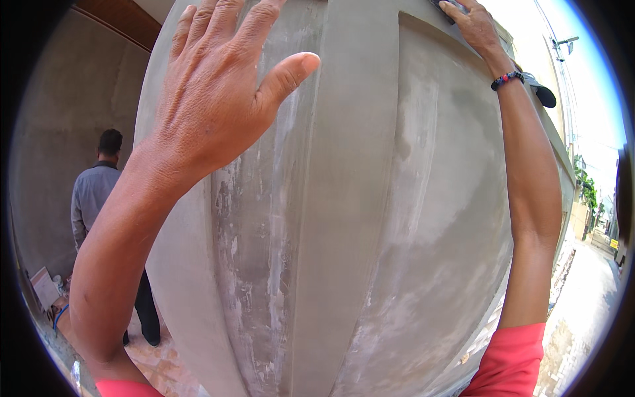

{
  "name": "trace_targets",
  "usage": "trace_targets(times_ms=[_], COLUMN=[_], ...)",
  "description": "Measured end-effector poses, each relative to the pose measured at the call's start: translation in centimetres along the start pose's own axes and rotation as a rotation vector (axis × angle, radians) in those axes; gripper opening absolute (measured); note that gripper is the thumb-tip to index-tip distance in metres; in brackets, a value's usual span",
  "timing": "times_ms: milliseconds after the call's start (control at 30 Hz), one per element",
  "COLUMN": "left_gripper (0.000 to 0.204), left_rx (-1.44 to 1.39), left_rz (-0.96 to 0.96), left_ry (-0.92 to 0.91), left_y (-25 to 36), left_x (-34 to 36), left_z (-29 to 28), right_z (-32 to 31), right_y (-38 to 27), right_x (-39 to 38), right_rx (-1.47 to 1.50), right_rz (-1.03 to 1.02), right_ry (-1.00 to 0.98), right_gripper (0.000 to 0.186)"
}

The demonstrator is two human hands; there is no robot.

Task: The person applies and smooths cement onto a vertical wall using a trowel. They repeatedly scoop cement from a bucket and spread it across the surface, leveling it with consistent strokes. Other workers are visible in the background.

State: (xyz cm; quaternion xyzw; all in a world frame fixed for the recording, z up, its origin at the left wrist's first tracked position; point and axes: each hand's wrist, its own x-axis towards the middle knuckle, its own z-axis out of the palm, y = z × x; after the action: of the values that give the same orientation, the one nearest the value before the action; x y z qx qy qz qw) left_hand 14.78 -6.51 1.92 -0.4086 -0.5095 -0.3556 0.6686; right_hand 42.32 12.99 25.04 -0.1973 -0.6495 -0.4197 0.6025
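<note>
A grey plastered wall (350,132) with recessed panels and upright bands fills the middle of the view. My left hand (215,92) is raised at the upper left, its fingers stretched out and thumb apart, in front of the wall; whether the palm touches it cannot be seen. High on the right, my right hand (473,26) grips a small dark object (444,9) against the top of the recessed panel. The upper frame edge cuts that object off, so its kind is unclear. Whitish streaks run down the plaster between my arms.
At the left, a person in a grey shirt (96,192) stands facing away. Low by the far left wall lie a board (45,288) and a blue hose (61,314). Beyond the wall's right side runs a sunlit paved lane (585,291). A dark rounded thing (544,94) shows behind my right forearm.
</note>
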Motion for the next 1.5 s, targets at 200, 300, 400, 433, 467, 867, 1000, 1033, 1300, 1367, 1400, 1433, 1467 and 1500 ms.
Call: trace_targets(times_ms=[200, 300, 400, 433, 467, 867, 1000, 1033, 1300, 1367, 1400, 1433, 1467, 1500], left_gripper=[0.078, 0.08, 0.082, 0.082, 0.082, 0.087, 0.087, 0.087, 0.084, 0.085, 0.085, 0.085, 0.086, 0.087], left_rx=[0.076, 0.035, 0.01, 0.025, 0.057, 0.031, 0.068, 0.085, 0.048, 0.09, 0.105, 0.108, 0.076, 0.048], left_rz=[0.0, -0.065, -0.049, -0.024, -0.004, -0.042, -0.029, -0.029, -0.033, -0.023, -0.016, -0.01, -0.005, -0.001], left_ry=[0.152, 0.101, 0.094, 0.113, 0.132, 0.047, 0.039, 0.034, 0.04, 0.055, 0.056, 0.062, 0.07, 0.077], left_y=[-10.2, -10.3, -9.0, -8.1, -7.9, -8.9, -8.9, -8.8, -8.1, -9.1, -9.7, -9.8, -9.3, -9.0], left_x=[-2.7, -3.1, -3.2, -3.3, -3.5, -3.7, -3.6, -3.7, -3.4, -3.7, -3.8, -4.0, -3.8, -3.4], left_z=[3.6, 4.2, 5.4, 6.4, 6.5, 5.9, 5.2, 5.9, 5.6, 5.5, 5.8, 6.1, 6.2, 6.2], right_z=[2.0, 2.4, 4.6, 4.4, 4.4, 4.8, 4.2, 3.3, 2.1, 4.0, 5.4, 5.5, 5.1, 4.8], right_y=[-5.6, -12.1, -10.0, -6.5, -4.4, -16.1, 0.2, 1.0, 1.8, -5.1, -8.3, -10.1, -8.4, -5.5], right_x=[-2.8, -0.9, 3.9, 4.5, 4.8, 3.0, 0.9, -1.2, -2.7, -1.9, -1.3, -1.1, -0.8, 0.3], right_rx=[0.313, 0.443, 0.35, 0.001, -0.33, 0.254, -0.05, -0.09, -0.142, -0.024, 0.111, 0.234, 0.125, 0.02], right_rz=[-0.268, -0.397, -0.273, -0.222, -0.174, -0.338, 0.148, 0.212, 0.455, 0.174, 0.041, -0.093, -0.087, -0.084], right_ry=[0.209, 0.147, 0.183, 0.201, 0.224, 0.402, 0.312, 0.301, 0.241, 0.276, 0.313, 0.349, 0.366, 0.381], right_gripper=[0.042, 0.041, 0.039, 0.038, 0.037, 0.041, 0.046, 0.049, 0.049, 0.044, 0.043, 0.042, 0.041, 0.041])
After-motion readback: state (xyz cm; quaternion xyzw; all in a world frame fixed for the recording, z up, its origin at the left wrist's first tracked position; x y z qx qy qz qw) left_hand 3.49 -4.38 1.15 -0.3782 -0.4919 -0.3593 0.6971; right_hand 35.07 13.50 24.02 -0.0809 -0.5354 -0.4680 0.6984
